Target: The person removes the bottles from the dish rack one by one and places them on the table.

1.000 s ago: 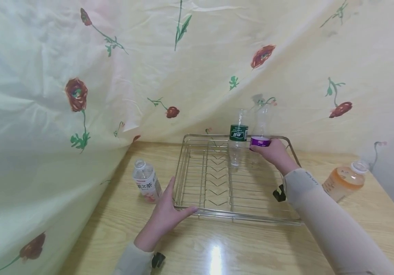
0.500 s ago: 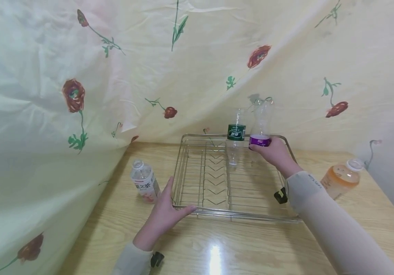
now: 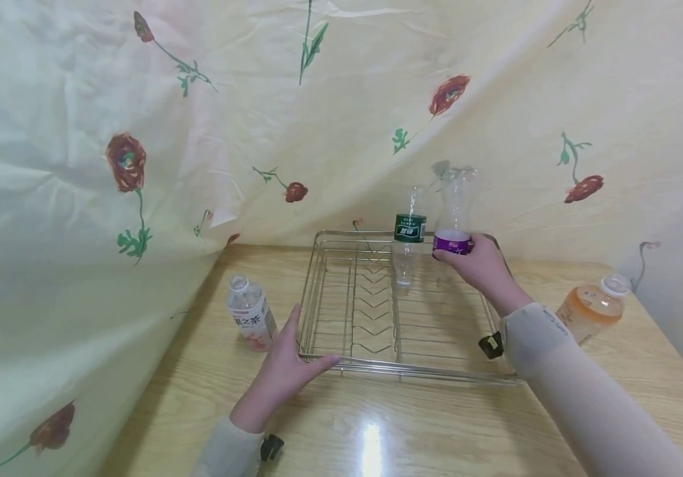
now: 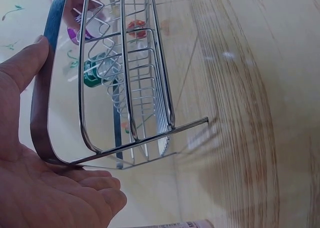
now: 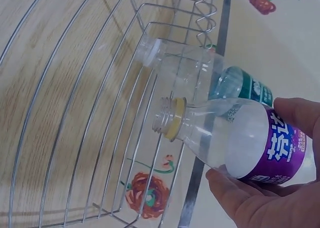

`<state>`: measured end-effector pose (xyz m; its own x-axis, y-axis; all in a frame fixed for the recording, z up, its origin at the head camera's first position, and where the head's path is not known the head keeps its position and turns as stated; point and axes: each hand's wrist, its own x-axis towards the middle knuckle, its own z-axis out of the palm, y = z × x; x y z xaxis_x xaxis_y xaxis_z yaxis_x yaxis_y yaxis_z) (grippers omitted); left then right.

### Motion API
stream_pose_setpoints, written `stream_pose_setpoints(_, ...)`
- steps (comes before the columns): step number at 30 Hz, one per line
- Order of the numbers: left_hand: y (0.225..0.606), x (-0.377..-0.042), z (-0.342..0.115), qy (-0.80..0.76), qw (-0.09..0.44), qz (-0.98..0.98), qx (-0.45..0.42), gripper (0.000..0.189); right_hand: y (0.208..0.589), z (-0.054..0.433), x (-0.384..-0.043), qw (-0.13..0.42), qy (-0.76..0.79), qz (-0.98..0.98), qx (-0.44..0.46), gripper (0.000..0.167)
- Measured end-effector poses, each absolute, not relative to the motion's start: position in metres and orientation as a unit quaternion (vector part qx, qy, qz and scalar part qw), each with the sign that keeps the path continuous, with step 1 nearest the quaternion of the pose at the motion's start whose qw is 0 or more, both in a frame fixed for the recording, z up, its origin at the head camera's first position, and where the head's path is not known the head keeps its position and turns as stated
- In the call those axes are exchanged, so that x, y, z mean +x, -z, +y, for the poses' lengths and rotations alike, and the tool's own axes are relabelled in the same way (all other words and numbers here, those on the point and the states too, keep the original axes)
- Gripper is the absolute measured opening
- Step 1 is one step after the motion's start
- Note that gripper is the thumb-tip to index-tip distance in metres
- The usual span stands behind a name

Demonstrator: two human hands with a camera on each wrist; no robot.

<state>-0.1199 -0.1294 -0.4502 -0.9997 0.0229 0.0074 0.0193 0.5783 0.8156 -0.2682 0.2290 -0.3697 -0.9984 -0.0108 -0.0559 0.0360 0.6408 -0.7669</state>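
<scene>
A wire dish rack [image 3: 371,364] stands on the table. My right hand [image 3: 484,268] grips a clear plastic bottle [image 3: 454,205] by its purple label, neck down, over the rack's back right part. In the right wrist view the bottle's uncapped neck, with a yellow ring, points at the wires. Beside it, a green-labelled clear bottle [image 3: 409,228] stands neck down in the rack. My left hand [image 3: 284,364] rests spread at the rack's front left corner. In the left wrist view its thumb [image 4: 32,58] lies against the flat rim and the other fingers are near the corner.
Left of the rack stands an uncapped bottle [image 3: 252,311] with a white and pink label, close to my left fingers. An orange-tinted bottle [image 3: 594,305] is at the right, partly behind my right sleeve. A flowered cloth [image 3: 341,119] hangs behind the wooden table [image 3: 436,430].
My right hand and the purple-labelled bottle have shifted slightly right, away from the green-labelled bottle. The head view has drifted a little. My left hand keeps its place at the rack corner.
</scene>
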Motion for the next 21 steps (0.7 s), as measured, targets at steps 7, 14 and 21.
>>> stream_pose_setpoints(7,0.452,-0.121,-0.132,-0.458,-0.003,0.889,0.02,0.132,0.371,0.225,-0.258,-0.004,0.417,0.909,-0.007,0.098)
stream_pose_setpoints(14,0.454,-0.122,-0.132,-0.457,-0.003,0.889,0.024,0.129,0.364,0.221,-0.246,-0.026,0.409,0.912,-0.028,0.089)
stream_pose_setpoints(21,0.455,-0.123,-0.133,-0.452,-0.001,0.892,0.02,0.13,0.359,0.217,-0.237,-0.037,0.411,0.91,-0.039,0.087)
